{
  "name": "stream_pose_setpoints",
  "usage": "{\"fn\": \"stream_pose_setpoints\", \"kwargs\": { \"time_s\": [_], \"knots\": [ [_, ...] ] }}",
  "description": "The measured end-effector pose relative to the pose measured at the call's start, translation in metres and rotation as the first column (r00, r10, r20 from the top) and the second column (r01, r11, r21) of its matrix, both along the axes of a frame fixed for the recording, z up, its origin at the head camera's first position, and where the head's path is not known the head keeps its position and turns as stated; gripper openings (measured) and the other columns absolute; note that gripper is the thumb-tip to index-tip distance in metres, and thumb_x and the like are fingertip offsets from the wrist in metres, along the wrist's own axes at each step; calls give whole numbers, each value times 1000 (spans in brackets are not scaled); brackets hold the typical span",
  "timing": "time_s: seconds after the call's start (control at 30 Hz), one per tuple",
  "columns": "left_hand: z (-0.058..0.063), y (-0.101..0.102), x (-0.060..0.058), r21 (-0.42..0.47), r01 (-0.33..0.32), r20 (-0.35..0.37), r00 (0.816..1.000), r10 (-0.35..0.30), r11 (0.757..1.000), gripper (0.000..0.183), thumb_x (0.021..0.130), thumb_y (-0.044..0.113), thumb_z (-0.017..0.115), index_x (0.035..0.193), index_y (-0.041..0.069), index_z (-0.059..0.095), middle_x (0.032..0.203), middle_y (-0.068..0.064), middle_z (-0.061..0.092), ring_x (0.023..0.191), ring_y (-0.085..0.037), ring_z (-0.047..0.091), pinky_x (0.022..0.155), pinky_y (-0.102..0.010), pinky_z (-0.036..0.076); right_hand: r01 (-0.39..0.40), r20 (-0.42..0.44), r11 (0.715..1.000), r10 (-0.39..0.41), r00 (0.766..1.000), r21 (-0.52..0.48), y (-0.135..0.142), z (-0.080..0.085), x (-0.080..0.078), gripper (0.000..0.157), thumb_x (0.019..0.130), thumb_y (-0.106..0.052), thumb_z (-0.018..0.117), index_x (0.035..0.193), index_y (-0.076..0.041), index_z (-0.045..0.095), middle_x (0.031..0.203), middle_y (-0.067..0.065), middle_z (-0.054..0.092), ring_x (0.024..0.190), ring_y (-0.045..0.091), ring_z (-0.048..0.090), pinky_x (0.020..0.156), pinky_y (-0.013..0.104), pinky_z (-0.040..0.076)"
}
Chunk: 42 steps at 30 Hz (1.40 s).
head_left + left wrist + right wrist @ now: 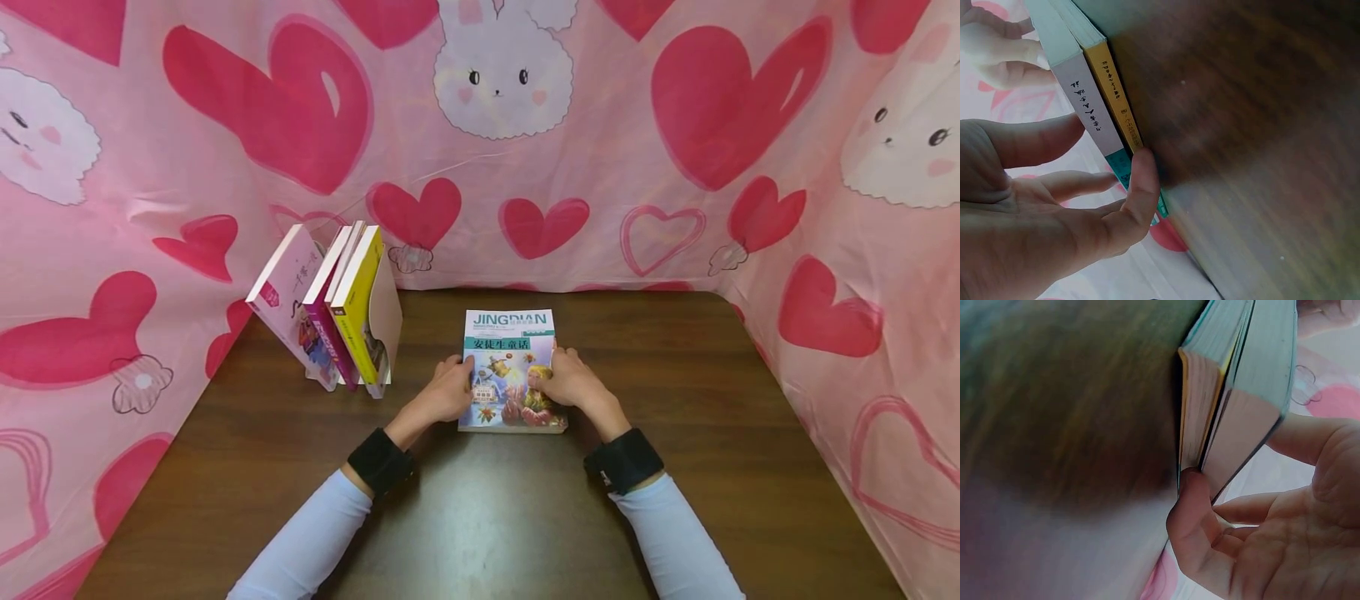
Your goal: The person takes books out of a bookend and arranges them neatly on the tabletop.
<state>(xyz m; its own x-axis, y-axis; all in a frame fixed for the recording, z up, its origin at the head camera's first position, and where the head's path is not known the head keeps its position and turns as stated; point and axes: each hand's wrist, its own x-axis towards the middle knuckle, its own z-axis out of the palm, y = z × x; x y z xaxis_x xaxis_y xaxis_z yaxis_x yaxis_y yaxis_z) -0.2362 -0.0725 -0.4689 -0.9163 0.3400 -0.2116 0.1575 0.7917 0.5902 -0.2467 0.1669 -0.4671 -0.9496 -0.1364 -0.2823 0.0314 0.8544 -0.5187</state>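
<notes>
A paperback storybook [504, 390] with a colourful illustrated cover lies flat at mid-table. Beneath it, the left wrist view shows a thinner book [1109, 81] with an orange spine; the pair make a stack. My left hand [450, 390] grips the stack's left side, thumb by the upper book and fingers along the spines. On the opposite side my right hand [576, 380] holds the page edges, its thumb over the cover. In the right wrist view one fingertip [1192, 481] touches the lower book's edge. The lower book's cover is hidden.
Left of the stack, several books stand in a pale bookend [387, 300]: a leaning pink book [288, 292], a purple one [335, 337] and a yellow one [363, 312]. Pink patterned cloth [495, 158] surrounds the brown table [690, 467] at the back and sides.
</notes>
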Motion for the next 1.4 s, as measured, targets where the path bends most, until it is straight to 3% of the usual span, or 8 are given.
{"fn": "stream_pose_setpoints", "kwargs": {
  "time_s": [0.37, 0.77, 1.03, 1.4],
  "knots": [
    [-3, -4, -2, 11, 4, 5, 1000, -5, 1000, 65, 100, 1, 61, 160, -6, 35, 162, -30, 33, 145, -44, 35, 119, -55, 33, -3, -6, 1000, 3, 1000, -1, -2, -1, 6, 69, 102, -33, 69, 143, 17, 43, 124, 28, 51, 109, 39, 54, 99, 56, 48],
    [-4, -5, -2, 23, 11, -3, 1000, -10, 1000, 65, 100, -1, 59, 159, -7, 34, 162, -32, 32, 148, -47, 32, 120, -55, 31, 13, -1, 1000, -13, 1000, -10, -3, -2, 9, 71, 104, -33, 67, 147, 16, 38, 127, 28, 50, 109, 39, 54, 100, 56, 48],
    [-4, -5, -2, 30, 20, -10, 1000, -19, 999, 65, 100, 0, 60, 159, -8, 35, 162, -32, 32, 148, -47, 33, 120, -56, 31, 13, 20, 1000, -13, 1000, -15, -3, -1, 10, 80, 106, -30, 62, 156, 17, 21, 145, 38, 40, 124, 44, 51, 110, 61, 42],
    [-4, -6, 0, 57, 14, 19, 1000, -15, 998, 66, 100, 0, 61, 160, -7, 34, 163, -31, 30, 147, -45, 33, 119, -57, 32, -7, 27, 998, 8, 1000, -57, -1, 1, 14, 74, 109, -21, 56, 159, 15, 15, 147, 39, 37, 123, 45, 49, 107, 61, 42]
  ]
}}
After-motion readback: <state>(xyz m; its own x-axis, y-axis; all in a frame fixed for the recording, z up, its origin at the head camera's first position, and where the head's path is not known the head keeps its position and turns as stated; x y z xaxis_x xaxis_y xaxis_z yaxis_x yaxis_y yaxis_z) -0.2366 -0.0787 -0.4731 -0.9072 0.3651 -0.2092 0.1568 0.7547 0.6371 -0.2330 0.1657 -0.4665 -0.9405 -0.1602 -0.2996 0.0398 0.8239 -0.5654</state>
